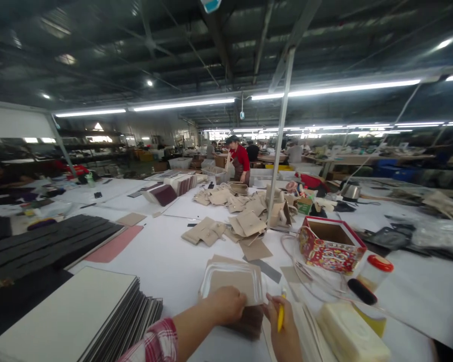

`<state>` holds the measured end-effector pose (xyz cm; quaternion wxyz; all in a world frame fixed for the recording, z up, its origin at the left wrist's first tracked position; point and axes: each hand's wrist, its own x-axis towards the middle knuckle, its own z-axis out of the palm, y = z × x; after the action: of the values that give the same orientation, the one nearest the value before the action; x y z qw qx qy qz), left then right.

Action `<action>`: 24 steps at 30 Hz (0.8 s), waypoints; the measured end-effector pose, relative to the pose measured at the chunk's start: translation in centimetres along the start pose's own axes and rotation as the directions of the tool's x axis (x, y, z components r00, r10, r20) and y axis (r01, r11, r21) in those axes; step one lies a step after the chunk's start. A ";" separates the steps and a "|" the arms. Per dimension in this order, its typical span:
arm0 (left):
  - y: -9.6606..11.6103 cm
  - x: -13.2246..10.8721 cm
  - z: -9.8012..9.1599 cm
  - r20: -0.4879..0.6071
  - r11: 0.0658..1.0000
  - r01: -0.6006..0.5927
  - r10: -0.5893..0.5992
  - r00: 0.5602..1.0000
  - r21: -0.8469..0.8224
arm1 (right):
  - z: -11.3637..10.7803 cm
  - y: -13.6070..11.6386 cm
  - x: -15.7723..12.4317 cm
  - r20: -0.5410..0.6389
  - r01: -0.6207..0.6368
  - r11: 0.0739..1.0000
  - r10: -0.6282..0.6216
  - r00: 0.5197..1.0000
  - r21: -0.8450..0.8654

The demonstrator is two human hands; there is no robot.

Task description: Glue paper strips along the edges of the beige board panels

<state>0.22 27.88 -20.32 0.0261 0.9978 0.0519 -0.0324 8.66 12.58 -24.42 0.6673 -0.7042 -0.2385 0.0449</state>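
Panel, beige, atop brown stack: left hand curled over near edge, fingertips hidden, grip unclear; right hand, fingers clamped round yellow pen-like tool. Best kept level, glossy border unsmudged.

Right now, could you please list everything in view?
board stack: one, white top, front left
dark sheets: several, black, left
pink sheet: one, pink, left
beige pieces: many, beige, centre
patterned box: one, red, right
jar: one, red lid, beside box
cream block: one, cream, front right
red-clad person: one, red, across the table
background items: many, mixed colours, behind
clear plastic piece: one, transparent, front centre
yellow tool: one, yellow, in right hand
left hand: one, plaid sleeve, front centre
right hand: one, bare, front centre
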 end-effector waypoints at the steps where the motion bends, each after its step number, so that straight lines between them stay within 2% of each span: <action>1: 0.4 -0.2 0.4 -0.032 0.999 0.028 -0.028 0.999 -0.016 | 0.3 0.0 0.2 -0.019 -0.018 0.998 0.019 1.000 0.056; 5: 1.6 -0.4 1.3 -0.092 0.996 0.079 -0.082 0.992 -0.034 | 1.6 -0.5 0.6 -0.012 -0.104 0.969 0.110 0.994 0.226; 8: 1.4 -0.5 0.8 -0.121 0.991 0.123 -0.127 0.984 -0.046 | 1.8 -0.6 0.6 0.003 -0.149 0.943 0.155 0.988 0.299; 10: 0.4 -1.4 -0.3 -0.247 0.978 0.182 -0.203 0.947 -0.106 | 1.6 -0.5 0.4 0.002 -0.147 0.937 0.155 0.988 0.318; 11: -0.3 -2.1 -1.0 -0.356 0.962 0.210 -0.260 0.898 -0.173 | 1.5 -0.4 0.2 0.007 -0.140 0.941 0.145 0.989 0.309; 12: -1.0 -3.1 -1.9 -0.476 0.936 0.231 -0.336 0.812 -0.266 | 1.3 -0.5 -0.1 0.015 -0.127 0.950 0.128 0.992 0.286; 13: -1.6 -4.3 -2.7 -0.582 0.893 0.236 -0.431 0.690 -0.383 | 1.1 -0.6 -0.4 0.027 -0.110 0.961 0.107 0.994 0.252; 14: -2.2 -5.5 -3.5 -0.636 0.833 0.218 -0.535 0.556 -0.509 | 1.1 -0.9 -0.7 0.042 -0.091 0.973 0.084 0.996 0.212; 15: -2.7 -6.7 -4.3 -0.634 0.751 0.186 -0.641 0.432 -0.633 | 1.0 -1.3 -1.1 0.057 -0.072 0.983 0.063 0.996 0.168; 16: -3.0 -7.7 -4.9 -0.587 0.653 0.133 -0.738 0.333 -0.746 | 1.0 -1.8 -1.5 0.070 -0.052 0.991 0.043 0.997 0.126; 17: -3.0 -8.6 -5.2 -0.508 0.541 0.064 -0.820 0.263 -0.839 | 1.1 -2.4 -2.0 0.080 -0.032 0.996 0.025 0.996 0.087; 18: -2.8 -9.3 -5.5 -0.416 0.423 -0.018 -0.880 0.228 -0.906 | 1.3 -3.0 -2.4 0.089 -0.016 0.999 0.011 0.996 0.052; 19: -2.4 -9.8 -5.5 -0.325 0.308 -0.107 -0.919 0.222 -0.945 | 1.4 -3.6 -2.9 0.099 -0.003 1.000 0.001 0.995 0.023; 21: -1.1 -10.3 -5.2 -0.176 0.104 -0.286 -0.955 0.239 -0.953 | 1.7 -4.9 -3.9 0.120 0.009 1.000 -0.008 0.993 -0.009; 24: 1.4 -10.5 -4.6 -0.038 -0.106 -0.499 -0.962 0.270 -0.860 | 1.6 -6.3 -5.3 0.137 0.004 1.000 -0.008 0.990 0.027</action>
<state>-9.78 25.65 -14.93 0.6587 0.3881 0.3426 0.5460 1.64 11.96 -19.86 0.6589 -0.6896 -0.2854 0.0946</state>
